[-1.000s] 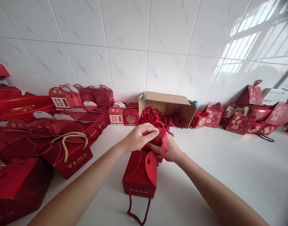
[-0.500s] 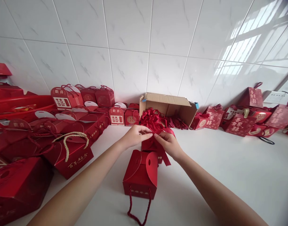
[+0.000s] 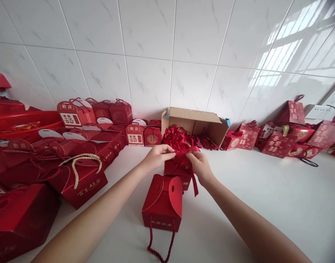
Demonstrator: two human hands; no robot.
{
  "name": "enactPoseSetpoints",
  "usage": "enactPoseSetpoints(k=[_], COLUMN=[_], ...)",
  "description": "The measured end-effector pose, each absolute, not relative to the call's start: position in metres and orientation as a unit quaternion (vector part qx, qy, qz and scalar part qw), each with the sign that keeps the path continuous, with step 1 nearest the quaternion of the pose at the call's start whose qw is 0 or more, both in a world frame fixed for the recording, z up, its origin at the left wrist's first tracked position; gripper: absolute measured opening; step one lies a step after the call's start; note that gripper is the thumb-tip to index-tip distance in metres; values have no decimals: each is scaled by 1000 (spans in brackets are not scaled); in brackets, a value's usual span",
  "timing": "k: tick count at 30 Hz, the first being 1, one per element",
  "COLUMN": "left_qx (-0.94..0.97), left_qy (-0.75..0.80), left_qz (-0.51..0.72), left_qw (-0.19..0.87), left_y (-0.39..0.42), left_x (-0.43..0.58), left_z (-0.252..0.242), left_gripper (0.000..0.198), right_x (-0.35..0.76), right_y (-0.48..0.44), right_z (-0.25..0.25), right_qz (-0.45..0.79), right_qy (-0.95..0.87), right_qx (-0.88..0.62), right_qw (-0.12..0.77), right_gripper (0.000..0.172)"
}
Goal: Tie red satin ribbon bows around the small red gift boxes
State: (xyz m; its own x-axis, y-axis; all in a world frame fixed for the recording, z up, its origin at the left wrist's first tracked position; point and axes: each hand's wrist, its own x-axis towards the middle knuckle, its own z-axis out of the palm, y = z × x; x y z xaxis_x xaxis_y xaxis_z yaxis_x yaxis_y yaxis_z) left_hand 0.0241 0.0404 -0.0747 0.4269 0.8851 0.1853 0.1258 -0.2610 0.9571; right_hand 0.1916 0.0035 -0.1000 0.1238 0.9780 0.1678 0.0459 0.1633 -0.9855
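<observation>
Both of my hands work on a red ribbon (image 3: pixel 181 157) over a red gift box (image 3: pixel 170 168). My left hand (image 3: pixel 158 157) pinches the ribbon with thumb and forefinger on the left. On the other side my right hand (image 3: pixel 201 164) has its fingers closed on the ribbon, and a loose tail hangs down beside the box. Closer to me stands another red gift box (image 3: pixel 162 204) with rounded flaps folded on top. Its twisted red cord handle (image 3: pixel 167 252) droops onto the white table. Behind my hands lies a heap of red ribbons (image 3: pixel 176 137).
A cardboard box (image 3: pixel 195 114) lies on its side against the tiled wall, with ribbons inside. Many red gift boxes (image 3: pixel 92 186) crowd the left, near a red plastic basket (image 3: pixel 44 118). More patterned boxes (image 3: pixel 278 144) and a power strip (image 3: pixel 318 111) are at the right.
My right hand has moved slightly right, away from my left, drawing out the ribbon between them. My left hand has barely moved.
</observation>
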Motion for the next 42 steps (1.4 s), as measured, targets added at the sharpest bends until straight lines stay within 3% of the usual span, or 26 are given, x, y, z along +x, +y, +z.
enactPoseSetpoints(k=[7,15,18,20,23,28,42], left_qx=[732,746,744,743,742,742,728], left_qy=[344,353,354,354,354,352,358], left_qz=[368,396,399,400,400,395,403], left_qw=[458,403,403,402,404,411,423], left_y=[38,43,42,42,43,44,42], left_x=[27,29,29,29,28,28,29], left_z=[-79,-86,-85,-85,-86,-87,-85], left_gripper=[25,22,23,23,22,21,20], right_x=[191,193,194,195,197,197,197], right_y=[6,5,4,3,0,-1,2], right_z=[-102,-99,-99,-98,-96,-95,-99], right_qz=[410,364,355,337,261,179,166], right_qy=[-523,-546,-572,-602,-669,-729,-703], right_qx=[-498,-507,-482,-486,-503,-501,-516], right_qw=[558,558,560,537,482,429,460], right_gripper=[20,31,23,21,33,17,18])
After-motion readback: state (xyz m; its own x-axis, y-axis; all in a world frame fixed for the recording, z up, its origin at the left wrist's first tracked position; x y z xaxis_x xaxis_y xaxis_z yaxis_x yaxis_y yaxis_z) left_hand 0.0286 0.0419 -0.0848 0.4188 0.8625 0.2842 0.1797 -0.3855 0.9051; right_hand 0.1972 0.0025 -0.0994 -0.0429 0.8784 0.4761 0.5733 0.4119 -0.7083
